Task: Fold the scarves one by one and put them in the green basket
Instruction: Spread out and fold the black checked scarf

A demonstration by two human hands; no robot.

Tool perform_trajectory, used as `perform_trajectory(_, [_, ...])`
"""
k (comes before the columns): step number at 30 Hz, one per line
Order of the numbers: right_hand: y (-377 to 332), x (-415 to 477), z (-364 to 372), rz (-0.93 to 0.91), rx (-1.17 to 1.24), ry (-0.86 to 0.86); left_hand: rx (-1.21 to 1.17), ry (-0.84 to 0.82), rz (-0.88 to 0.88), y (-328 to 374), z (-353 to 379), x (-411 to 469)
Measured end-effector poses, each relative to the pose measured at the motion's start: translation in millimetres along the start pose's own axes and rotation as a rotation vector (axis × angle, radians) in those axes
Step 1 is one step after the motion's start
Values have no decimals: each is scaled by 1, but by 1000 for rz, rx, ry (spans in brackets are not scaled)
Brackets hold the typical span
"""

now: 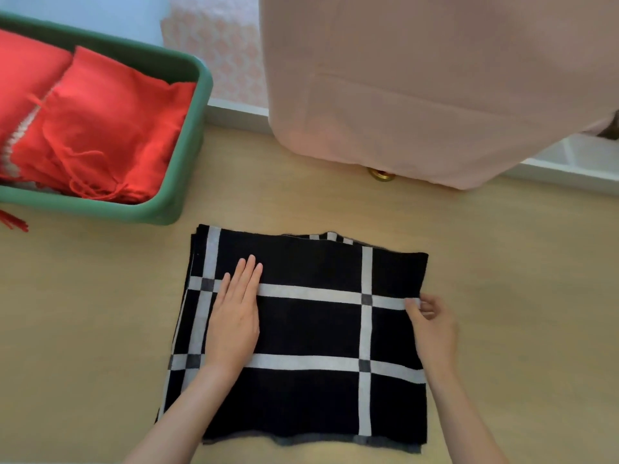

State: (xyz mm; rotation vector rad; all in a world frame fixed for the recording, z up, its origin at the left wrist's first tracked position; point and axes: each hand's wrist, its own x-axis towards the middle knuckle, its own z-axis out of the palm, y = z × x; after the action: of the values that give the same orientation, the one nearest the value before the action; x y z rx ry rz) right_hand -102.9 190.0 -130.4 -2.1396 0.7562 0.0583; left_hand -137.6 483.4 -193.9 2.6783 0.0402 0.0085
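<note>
A black scarf with white grid stripes (308,329) lies folded flat in several layers on the wooden floor in front of me. My left hand (234,316) presses flat on its left part, fingers straight. My right hand (432,326) pinches the scarf's right edge at a white stripe. The green basket (187,155) stands at the upper left, holding a folded red scarf (100,128) with loose fringe.
A pale pink cloth (418,88) hangs down at the back right, reaching the floor, with a small brass fitting (382,175) at its foot. A white skirting board (237,112) runs along the far wall. Red fringe (13,221) lies outside the basket's near left.
</note>
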Motion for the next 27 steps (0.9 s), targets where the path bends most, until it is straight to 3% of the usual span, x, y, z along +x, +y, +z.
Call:
perform_trajectory(5, [-50,-47,39,-167,45,-144,0,2,-19,2,0,0])
perform_trajectory(9, [-59,-91,89,-389,-205,-395,-7,13,-18,3,-2,0])
perform_trajectory(11, [-57,-97,89,-510,-211,-346,3,12,-18,3,-2,0])
perform_trajectory(13, [-49,-84,75,-454,-101,-207,10,8,-21,2,-2,0])
perform_trajectory(15, [-37,-60,60,-267,-13,-103,19,5,-26,2,-1,0])
perform_trajectory(18, [-29,-35,56,-87,40,-127,21,7,-29,3,-1,0])
perform_trajectory(21, [-37,-34,76,-121,27,-186,21,10,-31,3,-1,0])
perform_trajectory(27, [-32,-27,77,-221,47,-78,26,16,-31,4,-3,0])
